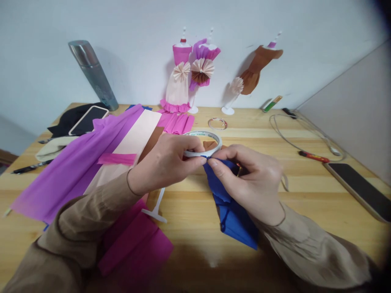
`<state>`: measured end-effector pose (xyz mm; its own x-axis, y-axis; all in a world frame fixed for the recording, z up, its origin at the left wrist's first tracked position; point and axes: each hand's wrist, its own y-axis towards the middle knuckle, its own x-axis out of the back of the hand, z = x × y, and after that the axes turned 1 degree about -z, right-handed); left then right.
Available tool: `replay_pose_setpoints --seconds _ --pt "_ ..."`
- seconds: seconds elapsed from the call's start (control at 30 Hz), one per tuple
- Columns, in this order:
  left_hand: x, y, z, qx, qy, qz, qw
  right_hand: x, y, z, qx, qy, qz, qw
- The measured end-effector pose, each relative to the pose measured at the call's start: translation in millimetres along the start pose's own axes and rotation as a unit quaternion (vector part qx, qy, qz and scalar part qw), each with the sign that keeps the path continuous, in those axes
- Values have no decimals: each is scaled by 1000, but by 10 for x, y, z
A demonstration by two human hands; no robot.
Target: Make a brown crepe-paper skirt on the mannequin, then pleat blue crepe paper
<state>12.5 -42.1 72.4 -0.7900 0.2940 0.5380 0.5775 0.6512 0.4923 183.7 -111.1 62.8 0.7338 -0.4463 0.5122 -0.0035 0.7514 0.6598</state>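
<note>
My left hand (pixel 166 162) is closed around a white roll of tape (pixel 203 143), thumb and fingers pinching at its near edge. My right hand (pixel 249 179) pinches the top of a folded blue paper piece (pixel 233 217), right against the tape roll. The two hands meet fingertip to fingertip above the wooden table (pixel 305 203). The blue paper hangs down from under my right hand toward the table. A white stand (pixel 155 209) shows below my left wrist.
Purple, cream and pink paper sheets (pixel 91 158) lie at left, magenta paper (pixel 134 244) near me. Three small mannequins with paper dresses (pixel 180 77) stand by the wall. A metal flask (pixel 93 73), phones (pixel 362 189) (pixel 88 120), a red-handled tool (pixel 314 156), cable and pens lie around.
</note>
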Motion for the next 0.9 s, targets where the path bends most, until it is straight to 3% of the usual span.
replay_pose_setpoints --seconds 0.5,0.9 --pt "-5 11 -43 30 -39 25 998 13 12 -6 -23 4 3 1000" --pt "-6 24 -26 29 -37 24 999 15 4 -1 -2 15 16 1000"
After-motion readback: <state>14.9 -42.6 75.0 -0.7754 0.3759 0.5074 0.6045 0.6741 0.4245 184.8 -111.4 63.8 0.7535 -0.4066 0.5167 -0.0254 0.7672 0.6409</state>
